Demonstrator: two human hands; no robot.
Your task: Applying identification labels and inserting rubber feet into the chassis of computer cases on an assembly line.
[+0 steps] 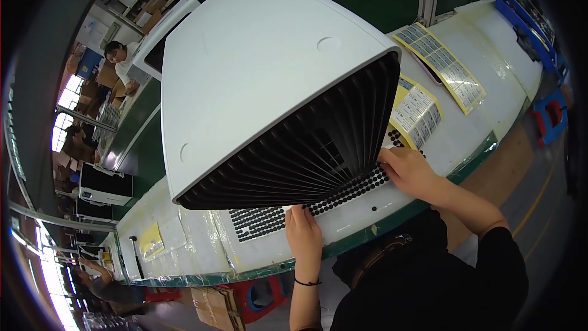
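A large white housing [263,67] with a black ribbed grille [312,153] fills the middle of the view, tilted over the bench. Below its grille lies a sheet of round black pads [263,220], partly covered by the housing. My left hand [303,239] is closed at the grille's lower edge, over the pad sheet; a small dark spot shows by its fingertips, too small to name. By the grille's right corner, my right hand [411,171] has its fingers curled in, close to the pads. What its fingertips hold, if anything, is hidden.
Yellow-backed label sheets [441,64] lie on the white-covered bench [496,43] at right. A loose black pad [374,209] sits near the front edge. At left are a yellow sheet [151,240] and a dark-handled tool [136,257]. A green conveyor [367,0] runs behind; co-workers are farther left.
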